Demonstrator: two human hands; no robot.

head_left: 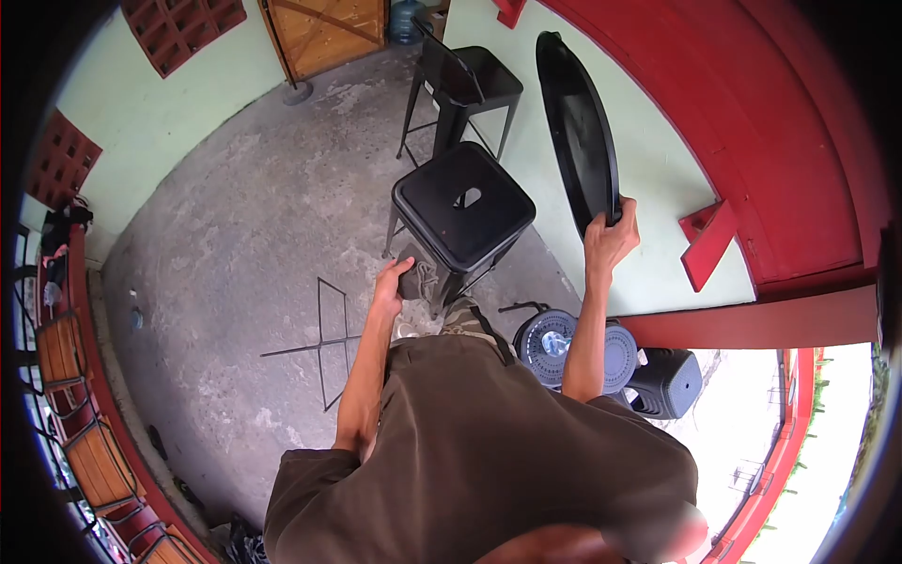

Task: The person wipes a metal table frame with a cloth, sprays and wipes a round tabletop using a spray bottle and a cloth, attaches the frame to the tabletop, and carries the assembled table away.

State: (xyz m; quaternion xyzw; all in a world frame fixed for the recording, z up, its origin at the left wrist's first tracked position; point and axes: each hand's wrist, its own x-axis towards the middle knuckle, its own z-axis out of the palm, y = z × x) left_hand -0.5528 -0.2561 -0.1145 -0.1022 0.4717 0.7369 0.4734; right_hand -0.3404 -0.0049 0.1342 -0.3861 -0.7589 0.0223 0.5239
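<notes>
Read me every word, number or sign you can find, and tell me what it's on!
I can't read any words, numbers or signs here.
Pale patch on the black chair, perhaps a label: too small to read.
Black tray in the right hand: no writing shows.

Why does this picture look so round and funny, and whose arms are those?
There's no robot here, just a person. A camera worn on their head looks forward and down, and its curved-looking view seems to bend everything. So you see the person's own arms reaching away. The right hand holds a big black tray, tipped up on its edge. The left hand holds a dark thing too unclear to name. Ahead stands a black stool, and a thin metal frame lies on the grey floor.
</notes>
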